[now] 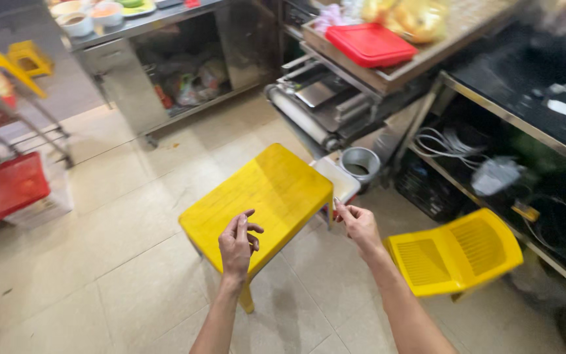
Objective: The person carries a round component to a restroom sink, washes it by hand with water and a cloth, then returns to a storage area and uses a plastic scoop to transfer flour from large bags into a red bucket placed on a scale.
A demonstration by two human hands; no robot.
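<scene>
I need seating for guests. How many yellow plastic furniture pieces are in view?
3: a yellow table under both hands, a yellow chair at right by the shelving, a yellow stool far upper left. More may be hidden.
</scene>
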